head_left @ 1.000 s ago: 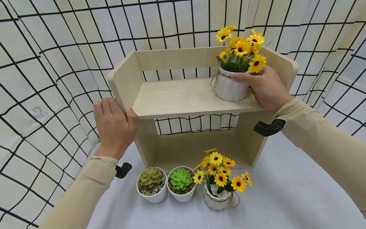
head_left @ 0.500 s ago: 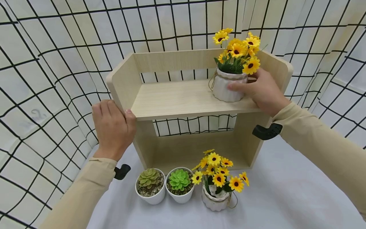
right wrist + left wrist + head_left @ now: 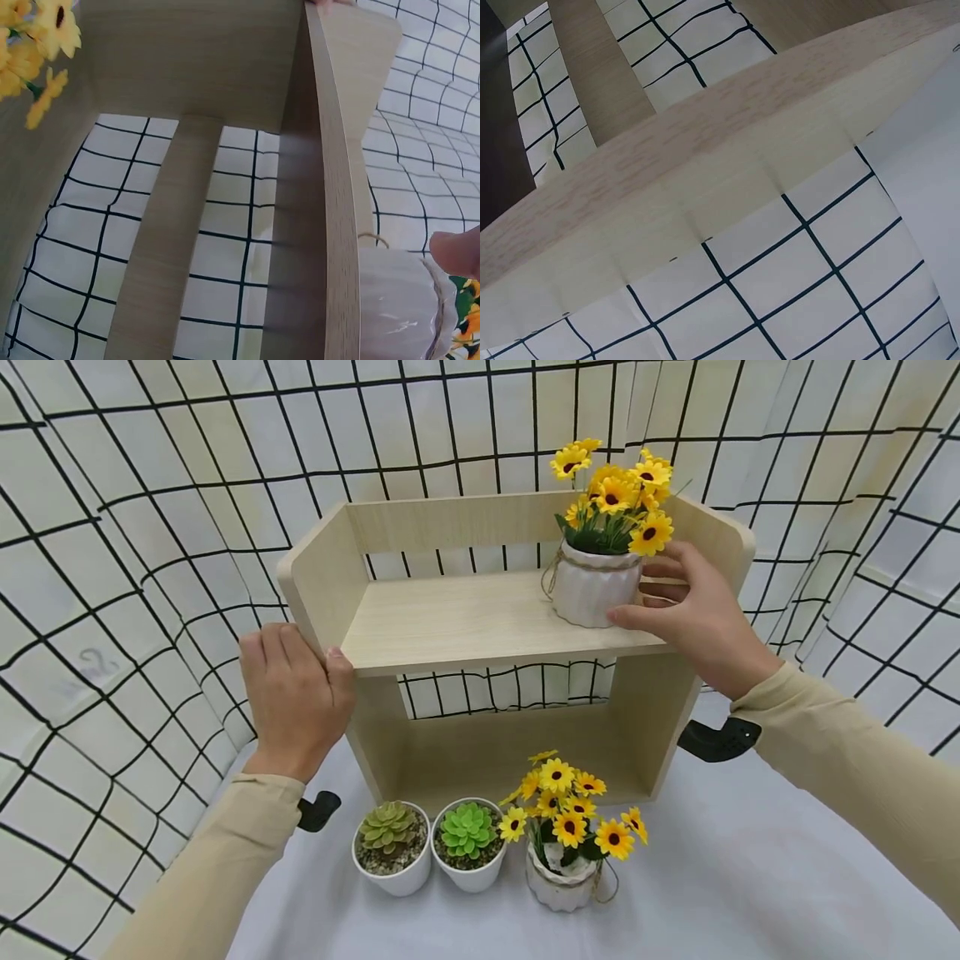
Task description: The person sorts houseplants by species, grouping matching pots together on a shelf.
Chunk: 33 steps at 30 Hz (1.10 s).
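A white ribbed flowerpot of yellow artificial sunflowers stands upright on the upper board of a two-tier wooden shelf, towards its right end. My right hand is at the pot's right side, thumb by its lower front and fingers loosely spread. In the right wrist view the thumb tip lies near the pot's rim; contact is hard to tell. My left hand grips the shelf's left side panel, its fingertips hidden. Only the panel edge shows in the left wrist view, without the hand.
In front of the shelf, on a white cloth, stand an olive-green succulent pot, a bright green succulent pot and a second sunflower pot. Black wire grid surrounds the shelf at the back and sides.
My right hand has loosened from the flowerpot and drawn slightly to the right, with its thumb lower. The pot stays on the upper board. My left hand keeps its place on the shelf.
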Motion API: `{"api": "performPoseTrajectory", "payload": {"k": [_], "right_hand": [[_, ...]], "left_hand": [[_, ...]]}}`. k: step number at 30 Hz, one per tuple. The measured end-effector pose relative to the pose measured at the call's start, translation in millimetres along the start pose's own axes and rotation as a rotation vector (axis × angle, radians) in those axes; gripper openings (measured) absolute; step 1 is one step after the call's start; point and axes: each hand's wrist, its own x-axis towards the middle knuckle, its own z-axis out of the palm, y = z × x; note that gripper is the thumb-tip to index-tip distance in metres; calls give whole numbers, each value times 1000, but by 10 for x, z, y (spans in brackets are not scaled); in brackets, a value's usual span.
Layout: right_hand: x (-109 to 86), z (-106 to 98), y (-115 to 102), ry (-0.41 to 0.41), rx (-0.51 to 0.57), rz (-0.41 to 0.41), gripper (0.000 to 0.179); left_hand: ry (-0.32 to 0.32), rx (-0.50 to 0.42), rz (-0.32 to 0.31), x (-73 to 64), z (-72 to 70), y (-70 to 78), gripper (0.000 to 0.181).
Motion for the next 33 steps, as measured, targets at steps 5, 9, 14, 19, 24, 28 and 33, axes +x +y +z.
{"api": "performPoseTrajectory", "payload": {"k": [5,9,14,19,24,28,33], "right_hand": [[-168,32,84,64,-33,-117,83],[-299,86,194,162,-63,-281,69],[-455,143,391,187,-54,-392,61],[-608,196,645,219,-58,-455,57],[-753,211,891,206,-42,-479,59],[-861,259,1090,160,-42,-419,52],[-993,354,1352,122,-120,-263,33]], "left_hand": [[6,4,2,12,15,-11,45],[-3,1,-8,24,19,-11,46],[1,-6,-16,30,23,-11,46],[13,-24,-24,35,33,-4,44],[1,-33,-33,31,42,6,45],[0,-31,-36,17,42,8,45],[8,-31,-34,8,44,12,44]]}}
